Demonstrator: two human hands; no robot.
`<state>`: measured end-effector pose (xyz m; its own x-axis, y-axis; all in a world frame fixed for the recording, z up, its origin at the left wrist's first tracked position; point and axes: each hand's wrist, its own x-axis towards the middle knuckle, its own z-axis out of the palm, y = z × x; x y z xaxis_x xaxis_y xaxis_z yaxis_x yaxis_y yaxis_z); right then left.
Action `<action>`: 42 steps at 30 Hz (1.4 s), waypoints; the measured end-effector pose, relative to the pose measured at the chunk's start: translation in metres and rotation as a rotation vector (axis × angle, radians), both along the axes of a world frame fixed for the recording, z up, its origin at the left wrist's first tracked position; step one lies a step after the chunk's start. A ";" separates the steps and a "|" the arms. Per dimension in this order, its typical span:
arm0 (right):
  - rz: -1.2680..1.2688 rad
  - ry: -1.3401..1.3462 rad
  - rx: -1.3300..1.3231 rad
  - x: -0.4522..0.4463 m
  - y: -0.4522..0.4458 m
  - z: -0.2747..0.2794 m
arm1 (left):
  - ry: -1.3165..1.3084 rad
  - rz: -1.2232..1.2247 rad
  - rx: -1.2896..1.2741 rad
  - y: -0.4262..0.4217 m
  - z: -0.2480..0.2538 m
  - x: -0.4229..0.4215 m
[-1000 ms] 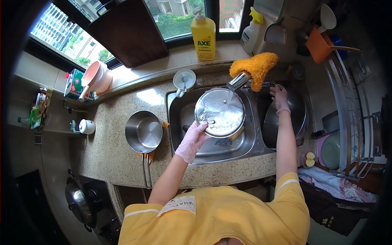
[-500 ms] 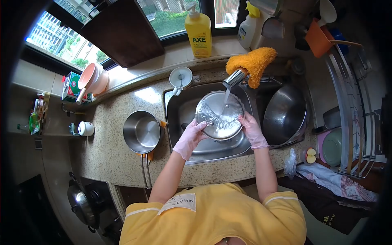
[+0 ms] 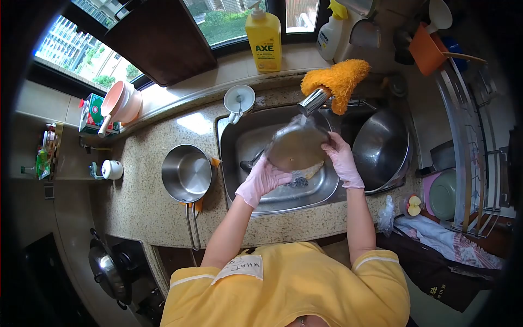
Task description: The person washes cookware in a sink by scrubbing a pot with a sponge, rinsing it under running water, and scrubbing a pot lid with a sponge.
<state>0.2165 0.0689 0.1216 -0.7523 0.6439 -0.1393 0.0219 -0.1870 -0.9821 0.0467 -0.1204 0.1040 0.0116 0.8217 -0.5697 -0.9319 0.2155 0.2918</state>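
Over the sink basin (image 3: 239,196), I hold a round, shiny pot lid (image 3: 297,146), tilted under the running tap (image 3: 313,102). My left hand (image 3: 261,182), in a thin pink glove, supports its lower left edge, with the thumb up the side and fingers underneath. Gloved the same way, my right hand (image 3: 342,159) grips the right edge between thumb and fingers. Water from the tap strikes the far part of the lid, which is blurred there. Below it, the drain (image 3: 297,181) shows, and a dark utensil (image 3: 248,165) lies partly hidden by my left hand.
A steel saucepan (image 3: 187,173) stands on an orange cloth at left. A white cup (image 3: 238,101) sits behind the sink. To the right, a large wok (image 3: 381,150) leans in the second basin. A fluffy orange cloth (image 3: 340,82) covers the tap's top.
The lid has tilted and turned from facing up with water pooled on it to a slanted pose. My left hand shifted underneath; my right hand moved slightly up and right.
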 end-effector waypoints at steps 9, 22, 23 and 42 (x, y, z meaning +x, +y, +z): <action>0.030 0.144 -0.101 0.002 -0.001 -0.020 | -0.053 0.362 -0.057 -0.002 -0.037 0.005; -0.065 0.031 -0.072 0.003 0.002 -0.009 | 0.052 0.412 0.072 0.002 -0.024 0.007; -0.063 0.021 -0.080 0.002 0.002 -0.005 | 0.051 0.415 0.047 0.003 -0.022 0.006; -0.436 -0.905 0.807 0.011 0.146 -0.016 | 0.540 0.518 -0.132 -0.048 -0.016 -0.010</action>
<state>0.2277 0.2153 0.1055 -0.3021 0.9517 0.0553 0.8236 0.2898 -0.4876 0.0370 -0.1688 0.0877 -0.6657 0.5709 -0.4805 -0.6582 -0.1460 0.7385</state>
